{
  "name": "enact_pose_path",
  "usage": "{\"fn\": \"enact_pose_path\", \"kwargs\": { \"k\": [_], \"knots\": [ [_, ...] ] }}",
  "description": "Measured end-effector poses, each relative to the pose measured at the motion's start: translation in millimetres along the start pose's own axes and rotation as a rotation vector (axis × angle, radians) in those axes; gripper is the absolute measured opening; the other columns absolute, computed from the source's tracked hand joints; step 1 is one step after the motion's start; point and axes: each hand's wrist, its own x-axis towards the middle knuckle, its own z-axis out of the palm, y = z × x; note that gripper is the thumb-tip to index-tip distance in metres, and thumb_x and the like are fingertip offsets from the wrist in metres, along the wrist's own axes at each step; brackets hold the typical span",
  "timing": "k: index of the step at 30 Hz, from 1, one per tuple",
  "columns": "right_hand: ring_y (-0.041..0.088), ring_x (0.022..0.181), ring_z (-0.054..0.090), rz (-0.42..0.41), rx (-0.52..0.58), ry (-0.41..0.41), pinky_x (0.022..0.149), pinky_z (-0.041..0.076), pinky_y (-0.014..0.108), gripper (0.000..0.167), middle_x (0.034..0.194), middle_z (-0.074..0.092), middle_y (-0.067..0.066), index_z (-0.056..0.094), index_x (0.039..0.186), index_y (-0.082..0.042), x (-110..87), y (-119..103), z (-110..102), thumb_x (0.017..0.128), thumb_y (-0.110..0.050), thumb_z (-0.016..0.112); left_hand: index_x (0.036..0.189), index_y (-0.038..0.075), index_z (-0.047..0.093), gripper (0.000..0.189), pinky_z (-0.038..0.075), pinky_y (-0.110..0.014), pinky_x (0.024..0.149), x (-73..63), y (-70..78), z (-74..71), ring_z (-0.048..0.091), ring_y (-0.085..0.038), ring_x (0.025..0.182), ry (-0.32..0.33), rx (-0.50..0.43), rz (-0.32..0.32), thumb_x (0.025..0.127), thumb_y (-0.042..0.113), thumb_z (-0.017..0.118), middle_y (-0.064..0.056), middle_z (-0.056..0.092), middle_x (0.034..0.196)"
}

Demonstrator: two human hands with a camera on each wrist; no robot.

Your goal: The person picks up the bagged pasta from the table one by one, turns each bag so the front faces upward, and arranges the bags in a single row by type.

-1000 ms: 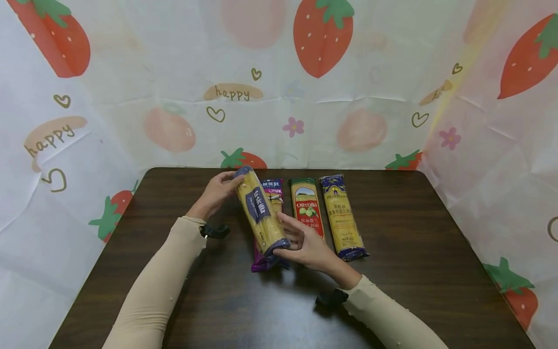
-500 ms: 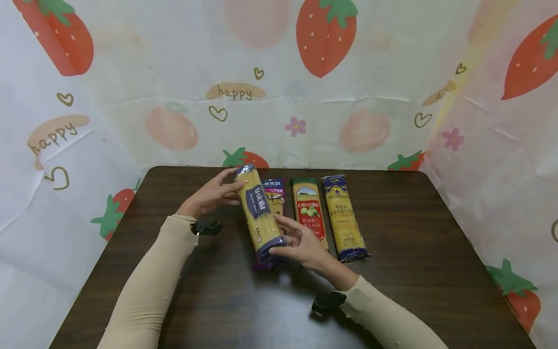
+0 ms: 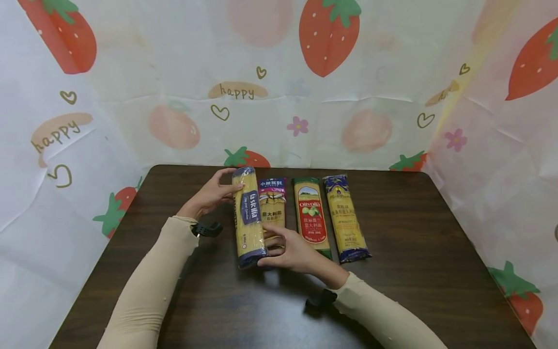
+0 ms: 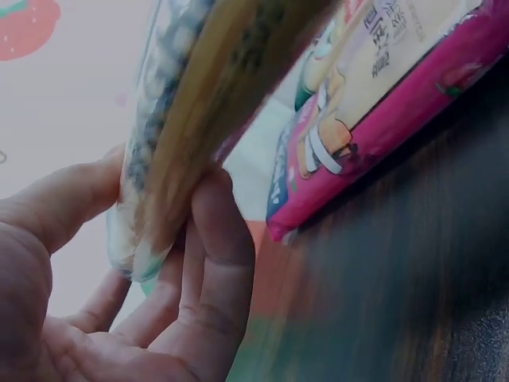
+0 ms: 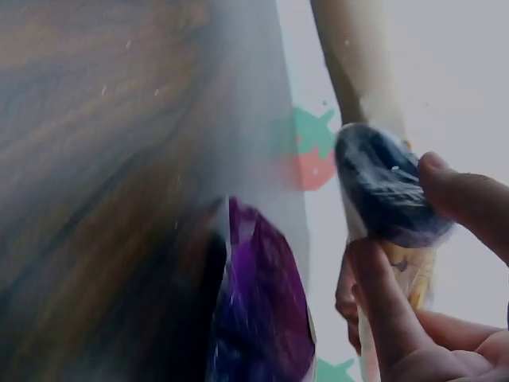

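Both hands hold a pack of spaghetti with a blue "la sicilia" label [image 3: 246,232] above the table. At its far end my left hand [image 3: 210,194] pinches it between thumb and fingers, as the left wrist view shows. My right hand [image 3: 289,249] grips the near end, thumb on one side of the blue tip [image 5: 390,187]. Just right of the held pack lies a purple-ended pasta pack [image 3: 272,203], partly covered by the right hand; its pink side [image 4: 382,135] shows in the left wrist view, apart from the held pack.
A red and green Olivoila pasta pack [image 3: 310,213] and a yellow and blue pasta pack [image 3: 345,218] lie in a row to the right on the dark wooden table [image 3: 418,271]. A strawberry-print cloth [image 3: 270,58] stands behind and at both sides.
The held spaghetti pack has moved left, turned more upright in the head view, and come away from over the purple-ended pack. The right hand has shifted left with it.
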Motion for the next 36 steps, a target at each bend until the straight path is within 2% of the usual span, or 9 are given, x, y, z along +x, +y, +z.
{"fn": "enact_pose_path", "kwargs": {
  "k": [7,11,16,20,28,36],
  "knots": [
    [0.032,0.121,0.071,0.040,-0.017,0.013,0.097,0.061,0.035,0.100,0.139,0.061,0.024,0.025,0.171,-0.005,11.3,1,13,0.092,0.000,0.085,0.166,0.015,0.027,0.078,0.061,-0.040,0.087,2.5,-2.7,-2.8,0.075,-0.027,0.101,0.040,0.058,-0.022,0.105,0.027,0.074,-0.035,0.062,0.136],
    [0.032,0.122,0.069,0.089,-0.059,0.039,0.098,0.061,0.034,0.097,0.140,0.062,0.023,0.027,0.170,-0.005,18.3,2,19,0.092,0.000,0.085,0.167,0.014,0.028,0.079,0.060,-0.042,0.089,4.4,-5.7,-5.6,0.075,-0.029,0.104,0.061,0.107,-0.027,0.105,0.029,0.074,-0.036,0.062,0.139],
    [0.033,0.121,0.071,0.143,-0.048,0.046,0.096,0.062,0.038,0.095,0.132,0.068,0.019,0.029,0.169,-0.003,28.4,3,27,0.092,0.000,0.085,0.168,0.010,0.029,0.079,0.059,-0.046,0.095,7.9,-11.0,-9.1,0.073,-0.030,0.109,0.081,0.167,-0.045,0.105,0.029,0.073,-0.035,0.062,0.140],
    [0.031,0.120,0.072,0.177,-0.087,0.049,0.095,0.062,0.038,0.096,0.128,0.069,0.015,0.029,0.168,-0.001,36.7,3,33,0.091,-0.003,0.087,0.168,0.010,0.030,0.076,0.060,-0.045,0.094,9.7,-13.9,-11.0,0.072,-0.029,0.109,0.094,0.208,-0.074,0.106,0.028,0.072,-0.034,0.062,0.140],
    [0.028,0.119,0.072,0.247,-0.178,0.045,0.098,0.061,0.039,0.099,0.129,0.071,0.014,0.029,0.168,0.000,50.5,2,44,0.090,-0.007,0.089,0.167,0.006,0.031,0.071,0.060,-0.048,0.095,10.3,-16.9,-14.7,0.071,-0.032,0.110,0.081,0.308,-0.104,0.110,0.026,0.066,-0.035,0.062,0.140],
    [0.025,0.120,0.071,0.285,-0.252,0.049,0.100,0.059,0.038,0.100,0.134,0.068,0.014,0.029,0.169,-0.003,57.9,3,48,0.090,-0.010,0.090,0.167,0.005,0.032,0.069,0.061,-0.045,0.093,11.7,-17.8,-17.6,0.070,-0.032,0.109,0.079,0.335,-0.110,0.110,0.025,0.066,-0.036,0.059,0.143]
  ]
}}
